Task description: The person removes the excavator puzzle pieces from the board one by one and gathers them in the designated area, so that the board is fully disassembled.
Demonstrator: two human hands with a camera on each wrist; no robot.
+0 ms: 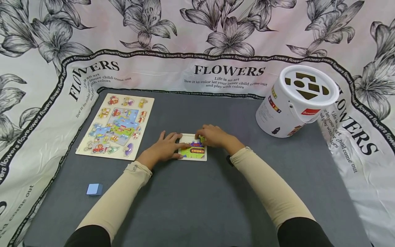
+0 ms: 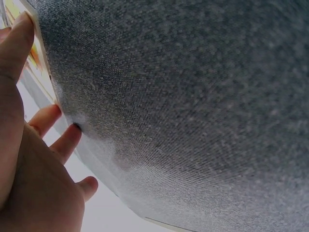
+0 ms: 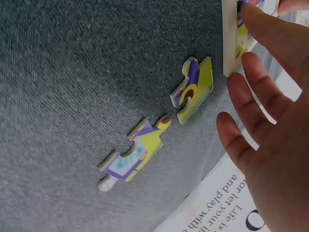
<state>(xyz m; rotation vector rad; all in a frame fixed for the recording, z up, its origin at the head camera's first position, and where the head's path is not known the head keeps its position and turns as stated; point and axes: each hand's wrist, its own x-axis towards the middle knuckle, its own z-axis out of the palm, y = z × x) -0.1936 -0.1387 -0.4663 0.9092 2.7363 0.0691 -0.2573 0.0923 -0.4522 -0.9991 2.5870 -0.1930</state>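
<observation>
I see bright, even light in the head view, with soft shadows on the table (image 1: pixel 197 206) beside the sleeves (image 1: pixel 268 185). My left wrist picture is grainy and soft, its lower left washed out.

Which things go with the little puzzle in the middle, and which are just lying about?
Probably for the job:
small puzzle, touched by the left hand and right hand
one loose piece
another loose piece

Probably just lying about:
big puzzle board
blue block
white bucket

1 blue block (image 1: pixel 94 189) lies near 1 large picture board (image 1: pixel 136 104), well apart from 1 white lidded bucket (image 1: pixel 279 115).
</observation>
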